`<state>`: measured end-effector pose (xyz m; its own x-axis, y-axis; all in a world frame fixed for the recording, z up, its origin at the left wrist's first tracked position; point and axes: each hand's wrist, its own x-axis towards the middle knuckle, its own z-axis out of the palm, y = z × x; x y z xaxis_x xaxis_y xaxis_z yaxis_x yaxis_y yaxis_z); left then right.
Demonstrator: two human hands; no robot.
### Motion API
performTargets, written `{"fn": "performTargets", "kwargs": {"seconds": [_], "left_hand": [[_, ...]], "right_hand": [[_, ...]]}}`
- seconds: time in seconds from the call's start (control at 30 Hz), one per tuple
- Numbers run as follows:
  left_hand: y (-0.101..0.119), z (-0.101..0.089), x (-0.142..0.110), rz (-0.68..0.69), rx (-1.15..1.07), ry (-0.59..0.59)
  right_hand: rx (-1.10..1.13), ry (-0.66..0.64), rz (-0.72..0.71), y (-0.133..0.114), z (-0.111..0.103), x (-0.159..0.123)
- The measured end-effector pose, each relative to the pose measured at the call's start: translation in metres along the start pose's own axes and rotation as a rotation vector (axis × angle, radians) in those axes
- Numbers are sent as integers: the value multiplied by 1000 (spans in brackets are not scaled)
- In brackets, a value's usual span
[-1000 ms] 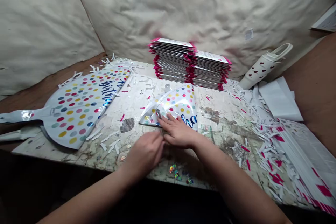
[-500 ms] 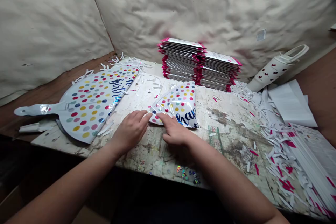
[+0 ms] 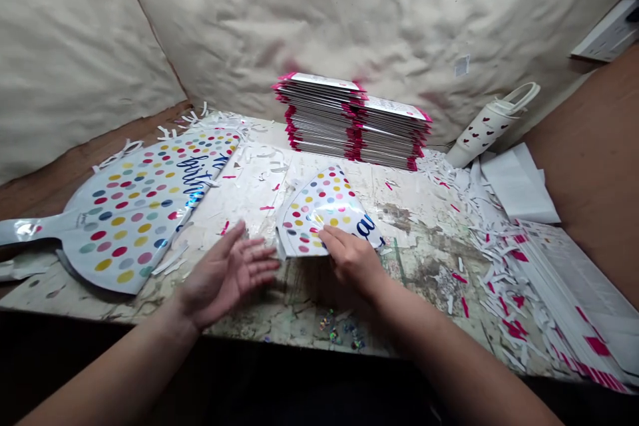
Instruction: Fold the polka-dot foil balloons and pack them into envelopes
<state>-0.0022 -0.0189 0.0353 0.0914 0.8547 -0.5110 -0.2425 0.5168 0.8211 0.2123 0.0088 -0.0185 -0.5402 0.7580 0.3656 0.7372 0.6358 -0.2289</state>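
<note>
My right hand (image 3: 352,261) presses its fingers flat on the folded polka-dot foil balloon (image 3: 324,210) on the bench (image 3: 419,259). My left hand (image 3: 224,276) is open, fingers spread, just beside it. A flat balloon (image 3: 120,219) lies left; stacked packets (image 3: 319,120) stand behind.

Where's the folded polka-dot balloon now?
The folded balloon lies mid-table in the head view, under the right hand, in front of the pink-edged stacks.

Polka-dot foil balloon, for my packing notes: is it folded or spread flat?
Folded: the polka-dot foil balloon lies doubled into a wedge under the right hand, unlike the spread balloon at left.
</note>
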Motion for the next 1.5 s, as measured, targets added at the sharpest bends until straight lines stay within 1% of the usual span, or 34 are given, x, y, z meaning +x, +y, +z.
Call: {"fn": "performTargets", "kwargs": {"seconds": [0.03,0.07,0.1,0.17,0.2,0.23,0.27,0.33,0.37,0.4,0.47,0.53,0.57,0.6,0.63,0.7,0.73,0.77,0.8,0.83,0.9,0.93,0.97,1.0,1.03,1.07,1.1,1.17,1.2,1.23,1.33,1.37,1.4,1.5], "left_hand": [[-8,6,-4,-182,-119,-92],[-17,13,-7,-301,-180,-144],[-24,20,-9,-355,-204,-144],[-34,31,-11,-368,-195,-81],[-37,34,-11,-375,-184,-52],[-38,37,-11,-393,-179,-36],[-38,38,-11,-410,-181,-27],[-38,41,-10,-422,-190,-6],[-39,44,-11,-411,-189,3],[-41,48,-12,-395,-184,8],[-48,59,-14,-363,-174,0],[-58,67,-20,-354,-152,-45],[-62,69,-23,-371,-119,-99],[-65,69,-27,-411,-63,-188],[-64,67,-32,-467,22,-315],[-54,61,-38,-556,257,-605],[-45,59,-38,-535,393,-711],[-36,58,-36,-439,545,-768],[-27,60,-30,-260,704,-772],[-19,64,-21,-17,857,-739],[-15,78,6,543,1115,-689],[-18,86,22,769,1208,-716],[-23,94,40,918,1304,-776],[-30,101,57,1005,1415,-825],[-36,107,72,1060,1517,-827],[-42,112,84,1088,1610,-803],[-46,115,94,1102,1684,-739],[-48,119,103,1119,1765,-567],[-47,120,105,1139,1777,-525],[-46,122,104,1169,1776,-539],[-45,132,100,1252,1731,-743],[-47,137,99,1251,1722,-776],[-49,142,99,1232,1722,-760],[-54,157,103,1163,1731,-620]], "right_hand": [[-38,47,-71,-2,-4,-10],[-72,88,-145,-4,-8,-19],[-92,103,-214,-6,-13,-28],[-71,59,-300,-4,-24,-45],[-39,32,-300,-1,-30,-53],[-6,18,-260,4,-37,-62],[16,16,-190,9,-43,-70],[15,47,-45,20,-52,-84],[-4,62,-14,23,-54,-89],[-28,81,-19,24,-54,-92],[-69,150,-85,19,-51,-93],[-76,237,-142,13,-47,-91],[-64,269,-157,11,-44,-91],[-48,284,-172,11,-43,-92],[-31,283,-186,13,-41,-93],[-5,265,-210,21,-39,-99],[7,253,-216,27,-38,-103],[24,237,-218,32,-37,-106],[47,223,-215,37,-36,-109],[72,212,-209,40,-35,-112],[117,179,-207,45,-34,-114],[136,157,-212,46,-33,-115],[151,139,-219,47,-33,-115],[162,124,-220,47,-33,-116],[172,111,-216,48,-32,-117],[180,102,-203,49,-33,-118],[186,93,-185,50,-33,-119],[206,69,-156,53,-34,-121],[221,56,-151,54,-35,-121],[239,46,-149,55,-35,-122],[278,25,-157,57,-36,-122],[288,23,-161,58,-36,-122],[298,24,-164,59,-36,-122],[327,14,-159,62,-37,-123]]}}
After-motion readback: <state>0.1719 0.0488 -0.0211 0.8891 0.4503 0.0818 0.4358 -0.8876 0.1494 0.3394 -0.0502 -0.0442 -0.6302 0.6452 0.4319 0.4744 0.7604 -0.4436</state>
